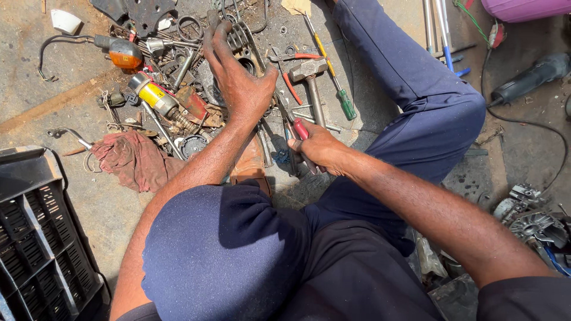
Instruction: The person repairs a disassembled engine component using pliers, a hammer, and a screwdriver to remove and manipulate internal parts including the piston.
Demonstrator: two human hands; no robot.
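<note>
Nearest the camera, the person's two knees in dark blue trousers fill the lower frame, and both forearms reach out over them to the concrete floor [89, 196].

The right hand [316, 147] lies closer in, fingers clamped around a red-handled tool [300, 129]. Its red grip pokes out above the knuckles, and the long axis runs up and away from the hand toward the pile; the working end is hidden among other metal, so I cannot tell what kind of tool it is.

The left hand [238, 74] reaches farther, straight ahead into the heap of metal parts [178, 89]. Its fingers are curled down onto a dark ribbed metal piece [241, 38] at the far edge of the heap; whether they are closed around it or only pressing on it cannot be told. That piece lies directly beyond the fingertips, so this hand is the nearer one to it.

Counted around the hands: one hammer [310, 80], head toward the far side, handle pointing back at the right hand; one green-handled screwdriver [340, 95] just right of it; one pair of red-handled pliers [288, 68]; one yellow cylindrical part [151, 93]; one orange turn-signal lamp [124, 54]; one reddish rag [134, 159] to the left; one black slotted crate [35, 238] at the near left.
</note>
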